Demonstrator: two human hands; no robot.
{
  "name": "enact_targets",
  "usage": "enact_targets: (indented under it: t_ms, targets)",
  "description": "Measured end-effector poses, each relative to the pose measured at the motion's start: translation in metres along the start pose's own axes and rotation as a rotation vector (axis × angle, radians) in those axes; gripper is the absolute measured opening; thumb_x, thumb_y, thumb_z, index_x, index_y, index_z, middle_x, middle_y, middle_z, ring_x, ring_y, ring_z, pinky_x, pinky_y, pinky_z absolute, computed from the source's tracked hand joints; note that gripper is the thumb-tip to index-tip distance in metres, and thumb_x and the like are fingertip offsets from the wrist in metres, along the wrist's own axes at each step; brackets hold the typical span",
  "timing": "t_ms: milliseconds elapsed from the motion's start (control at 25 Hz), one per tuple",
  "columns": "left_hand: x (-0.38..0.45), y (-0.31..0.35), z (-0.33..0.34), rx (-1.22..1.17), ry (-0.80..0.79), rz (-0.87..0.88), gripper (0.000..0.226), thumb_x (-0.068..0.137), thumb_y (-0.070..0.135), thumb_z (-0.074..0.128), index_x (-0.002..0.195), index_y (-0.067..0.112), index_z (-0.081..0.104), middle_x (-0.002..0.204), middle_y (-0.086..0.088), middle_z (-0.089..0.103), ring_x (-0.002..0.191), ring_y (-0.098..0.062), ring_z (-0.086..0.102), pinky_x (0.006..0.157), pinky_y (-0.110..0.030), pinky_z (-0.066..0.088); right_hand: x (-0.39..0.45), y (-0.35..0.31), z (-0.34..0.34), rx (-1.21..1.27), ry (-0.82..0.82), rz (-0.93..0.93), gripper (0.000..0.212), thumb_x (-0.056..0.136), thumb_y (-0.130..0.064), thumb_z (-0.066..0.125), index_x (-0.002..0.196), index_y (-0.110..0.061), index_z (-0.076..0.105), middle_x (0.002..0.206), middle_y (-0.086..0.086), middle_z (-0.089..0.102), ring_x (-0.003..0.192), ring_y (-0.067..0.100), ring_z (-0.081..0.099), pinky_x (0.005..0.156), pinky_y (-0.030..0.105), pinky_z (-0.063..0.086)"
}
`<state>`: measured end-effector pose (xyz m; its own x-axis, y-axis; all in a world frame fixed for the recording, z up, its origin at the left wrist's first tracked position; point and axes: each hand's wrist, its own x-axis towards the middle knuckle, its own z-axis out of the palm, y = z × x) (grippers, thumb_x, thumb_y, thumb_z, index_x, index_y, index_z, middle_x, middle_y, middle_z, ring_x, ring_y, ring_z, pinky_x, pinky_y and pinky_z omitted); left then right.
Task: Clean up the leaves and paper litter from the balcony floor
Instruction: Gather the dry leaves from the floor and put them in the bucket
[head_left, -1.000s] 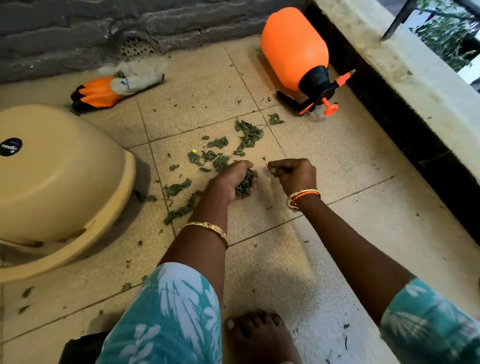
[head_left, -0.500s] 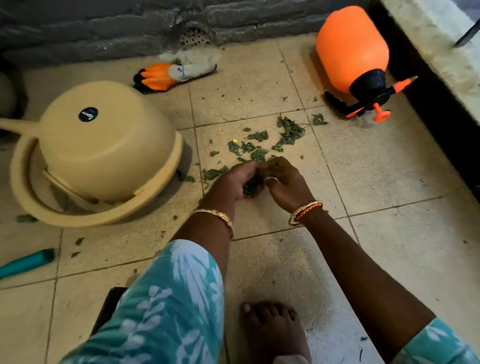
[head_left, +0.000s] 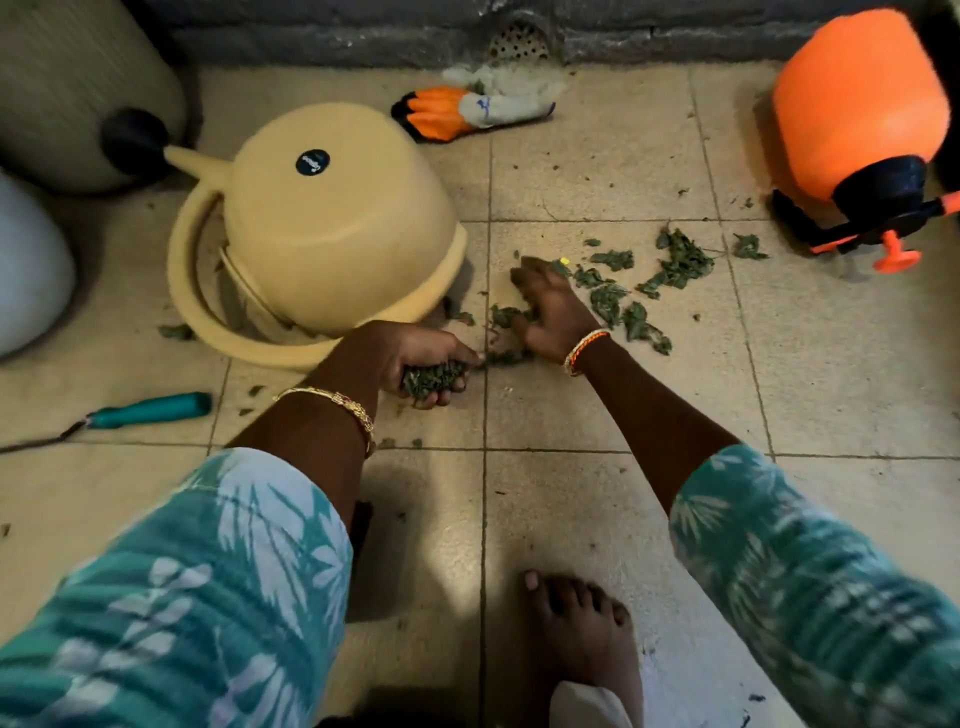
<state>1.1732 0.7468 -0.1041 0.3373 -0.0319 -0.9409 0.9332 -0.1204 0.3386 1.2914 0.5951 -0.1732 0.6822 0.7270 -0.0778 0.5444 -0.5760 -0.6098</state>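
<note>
Gathering: a crouching person clears leaf litter from the balcony floor (head_left: 597, 171), midway through by the look of it.
Watering can (head_left: 332, 234): overturned at 10 o'clock of the hands.
Scattered leaves (head_left: 675, 265): strewn on tile at 1 o'clock, well short of cleared.
Right hand (head_left: 545, 306): fingers spread flat, raking leaves inward.
Left hand (head_left: 415, 358): clenched around a leaf wad (head_left: 434, 376).
Next: likely sweep the far leaves closer; no paper seen.

Round dark sticker (head_left: 312, 162) seen on upturned beige watering can (head_left: 337, 228), upper left of centre; white lettering too small, not legible. Small blue mark on glove cuff (head_left: 485, 107), unreadable.
</note>
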Motion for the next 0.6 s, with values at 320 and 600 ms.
enact_targets:
  t_ms: [320, 600]
  targets:
    - [-0.002, -0.055, -0.004, -0.199, 0.103, -0.055, 0.043, 0.098, 0.039, 0.045, 0.063, 0.014, 0.047, 0.052, 0.001, 0.047, 0.039, -0.008, 0.045, 0.037, -0.014, 0.036, -0.005, -0.029, 0.047, -0.134, -0.041, -0.269, 0.086, 0.075, -0.06, 0.059, 0.137, -0.002, 0.041, 0.139, 0.019, 0.041, 0.127, 0.031, 0.041, 0.107, 0.032, 0.033]
    - [0.007, -0.064, 0.01, -0.421, 0.175, 0.067, 0.034, 0.097, 0.034, 0.047, 0.067, 0.017, 0.047, 0.056, 0.004, 0.048, 0.047, -0.008, 0.044, 0.039, -0.016, 0.033, -0.03, -0.035, 0.059, -0.165, 0.075, -0.467, 0.026, 0.085, -0.018, 0.052, 0.096, 0.003, 0.062, 0.099, 0.022, 0.061, 0.09, 0.037, 0.058, 0.075, 0.043, 0.052]
